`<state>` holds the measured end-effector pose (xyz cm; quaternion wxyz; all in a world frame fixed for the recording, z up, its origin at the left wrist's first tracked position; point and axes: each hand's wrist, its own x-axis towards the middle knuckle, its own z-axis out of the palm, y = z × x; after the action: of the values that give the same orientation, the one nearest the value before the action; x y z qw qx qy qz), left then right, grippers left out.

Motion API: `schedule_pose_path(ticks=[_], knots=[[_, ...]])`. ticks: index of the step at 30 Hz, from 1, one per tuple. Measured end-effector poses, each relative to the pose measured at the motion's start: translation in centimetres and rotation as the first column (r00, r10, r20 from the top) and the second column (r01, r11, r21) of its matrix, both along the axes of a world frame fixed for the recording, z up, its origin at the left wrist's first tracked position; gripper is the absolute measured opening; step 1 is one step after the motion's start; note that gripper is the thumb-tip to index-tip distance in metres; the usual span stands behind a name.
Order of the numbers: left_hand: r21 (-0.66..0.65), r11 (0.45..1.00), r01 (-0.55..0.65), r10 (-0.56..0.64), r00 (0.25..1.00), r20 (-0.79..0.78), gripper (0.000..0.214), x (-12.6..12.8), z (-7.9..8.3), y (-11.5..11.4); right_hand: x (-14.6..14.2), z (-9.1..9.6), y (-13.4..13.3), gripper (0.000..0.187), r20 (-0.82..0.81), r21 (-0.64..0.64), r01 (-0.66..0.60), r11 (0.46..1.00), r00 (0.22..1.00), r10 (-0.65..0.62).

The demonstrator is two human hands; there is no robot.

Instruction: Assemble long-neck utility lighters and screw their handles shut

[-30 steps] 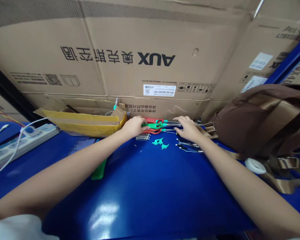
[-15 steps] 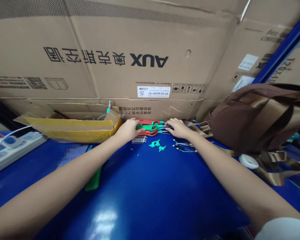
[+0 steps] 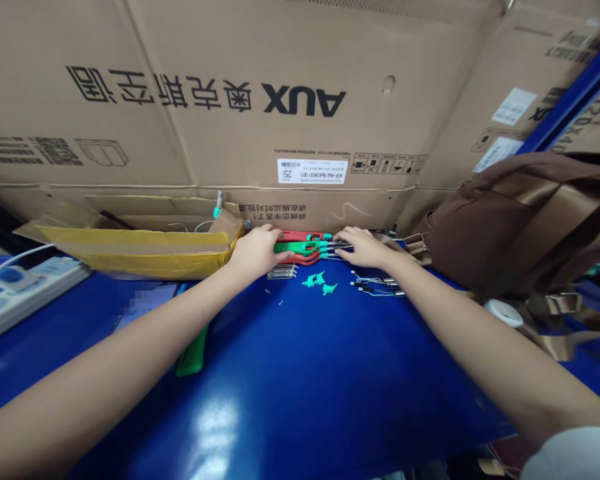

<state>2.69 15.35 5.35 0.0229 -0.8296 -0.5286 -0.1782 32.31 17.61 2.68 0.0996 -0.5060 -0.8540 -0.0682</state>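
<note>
Both my arms reach far across the blue table [image 3: 300, 373] to a small stack of long lighters against the cardboard. My left hand [image 3: 254, 252] is curled round the handle end of the green lighter [image 3: 300, 248], which lies on red lighters [image 3: 300, 236]. My right hand [image 3: 363, 245] rests on the lighters' metal nozzle ends, fingers bent over them. In front of the stack lie small teal plastic triggers [image 3: 320, 283], a bundle of thin metal tubes [image 3: 281, 271] and thin wired parts [image 3: 377, 285].
A large AUX cardboard carton [image 3: 280, 113] walls the back. A low yellow-taped cardboard tray [image 3: 130, 248] stands left, a white power strip [image 3: 25, 287] beyond it. A brown bag [image 3: 525, 220] with straps fills the right, a tape roll [image 3: 503, 312] beside it. A green plastic piece [image 3: 193, 353] lies under my left arm.
The view shifted slightly; both hands stay on the lighter stack, the left closing a bit more round the green lighter's handle.
</note>
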Motion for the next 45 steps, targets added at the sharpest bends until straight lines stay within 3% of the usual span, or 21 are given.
schedule_pose_path(ticks=[6, 12, 14, 15, 17, 20, 24, 27, 34, 38, 40, 41, 43, 45], knots=[[0.031, 0.999, 0.016, -0.017, 1.000, 0.009, 0.034, -0.6, 1.2, -2.1, -0.3, 0.5, -1.4, 0.032, -0.091, 0.051, -0.010, 0.999, 0.996, 0.015], [-0.007, 0.998, 0.065, -0.065, 0.998, 0.018, 0.027, -3.9, 2.7, -7.9, -1.1, 1.2, -4.7, 0.037, -0.126, 0.050, -0.064, 0.997, 0.990, 0.070], [-0.027, 0.997, -0.078, 0.073, 0.987, -0.146, 0.023, -5.7, 3.3, -10.5, -1.0, 1.2, -5.9, 0.037, -0.106, 0.031, -0.053, 0.998, 0.993, 0.056], [-0.002, 0.975, -0.222, 0.213, 0.938, -0.273, 0.024, -6.6, 3.6, -11.7, -0.9, 1.1, -6.5, 0.036, -0.095, 0.022, -0.026, 0.999, 0.995, 0.028], [0.035, 0.934, -0.355, 0.330, 0.821, -0.466, 0.028, -8.4, 4.2, -13.9, -0.6, 0.8, -7.7, 0.032, -0.082, 0.006, 0.053, 0.999, 0.995, -0.053], [-0.017, 0.913, -0.409, 0.336, 0.772, -0.539, 0.031, -10.3, 4.3, -15.6, -0.3, 0.2, -9.4, 0.027, -0.090, -0.024, 0.114, 0.993, 0.989, -0.116], [-0.187, 0.857, -0.480, 0.296, 0.756, -0.583, 0.036, -10.5, 3.0, -15.2, -0.8, -0.2, -10.9, 0.027, -0.153, -0.008, 0.078, 0.997, 0.985, -0.079], [-0.320, 0.845, -0.428, 0.196, 0.806, -0.558, 0.038, -9.3, 2.1, -14.6, -1.3, -0.3, -11.0, 0.028, -0.224, 0.053, 0.045, 0.998, 0.974, -0.032], [-0.296, 0.893, -0.338, 0.125, 0.820, -0.559, 0.028, -6.3, 2.4, -15.2, -1.0, -1.0, -10.6, 0.019, -0.338, 0.155, -0.025, 0.988, 0.938, 0.077], [-0.304, 0.915, -0.264, 0.099, 0.879, -0.466, 0.025, -5.8, 2.9, -15.5, -1.9, -0.8, -11.4, 0.016, -0.391, 0.170, -0.105, 0.980, 0.906, 0.165], [-0.340, 0.932, -0.123, 0.009, 0.948, -0.317, 0.025, -5.3, 2.7, -15.7, -3.0, -0.4, -12.4, 0.022, -0.416, 0.164, -0.158, 0.974, 0.884, 0.213], [-0.358, 0.933, -0.026, -0.058, 0.973, -0.222, 0.025, -4.9, 2.4, -15.8, -3.7, -0.1, -13.1, 0.037, -0.425, 0.160, -0.187, 0.969, 0.873, 0.238], [-0.364, 0.914, 0.179, -0.211, 0.976, -0.050, 0.023, -3.8, 1.4, -16.0, -5.2, 0.4, -14.5, 0.069, -0.443, 0.121, -0.316, 0.941, 0.831, 0.336], [-0.319, 0.908, 0.271, -0.271, 0.962, 0.044, 0.020, -2.6, -0.2, -16.2, -6.5, 0.6, -15.7, 0.070, -0.371, 0.087, -0.440, 0.894, 0.818, 0.439]])
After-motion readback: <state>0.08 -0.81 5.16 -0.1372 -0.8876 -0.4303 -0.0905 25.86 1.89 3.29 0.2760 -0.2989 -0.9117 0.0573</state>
